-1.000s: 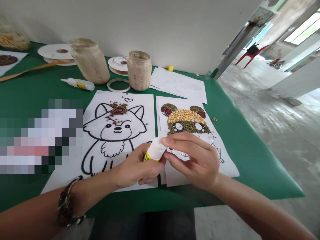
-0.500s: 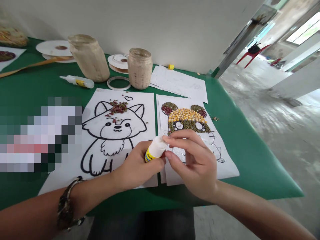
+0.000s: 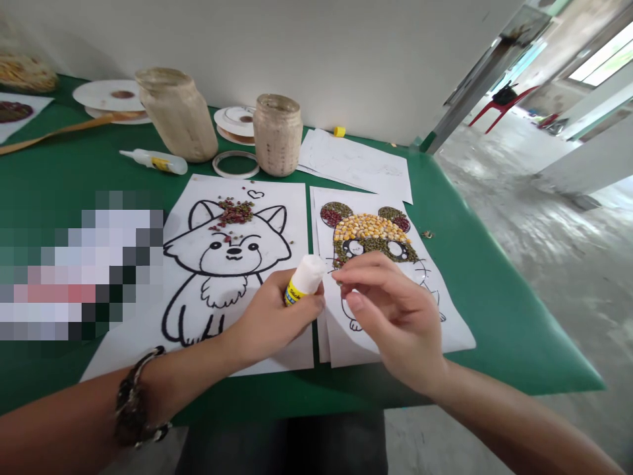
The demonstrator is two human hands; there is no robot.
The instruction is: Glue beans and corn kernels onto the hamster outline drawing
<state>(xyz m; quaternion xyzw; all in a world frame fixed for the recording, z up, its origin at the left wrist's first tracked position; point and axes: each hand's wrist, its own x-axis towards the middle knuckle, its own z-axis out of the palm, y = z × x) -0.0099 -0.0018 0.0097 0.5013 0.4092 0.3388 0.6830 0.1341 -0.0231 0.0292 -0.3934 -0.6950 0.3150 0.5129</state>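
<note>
The grip of the left hand (image 3: pixel 277 320) is snug around a glue stick (image 3: pixel 305 277), thumb along one side and fingers folded under. The right hand (image 3: pixel 400 316) makes a looser shape, thumb and fingertips slightly parted, with nothing I can see between them; its palm is turned away from me.

The stick is held low, around its yellow label, which seems to me a sensible hold: the white upper end stands clear and leans toward the right hand, where those fingers can get at it.

Two drawings lie side by side on the green bench (image 3: pixel 499 297), directly before the person, probably so both are within easy reach. The fox sheet (image 3: pixel 291 198) carries a loose heap of red and green beans (image 3: pixel 235 214) on the forehead; the hamster sheet (image 3: pixel 452 333) has yellow kernels (image 3: pixel 370 227) packed across the head. Two jars (image 3: pixel 277 135) and a glue bottle (image 3: pixel 153 160) sit farther back, presumably to leave the near side for paper.

As for the glue stick, it lies inside the left grip, raised above the bench around where the two sheets meet. Its white end is just beside the right fingertips, to their left, and apparently not touching them. The right hand itself hovers over the hamster sheet, covering much of the body.
</note>
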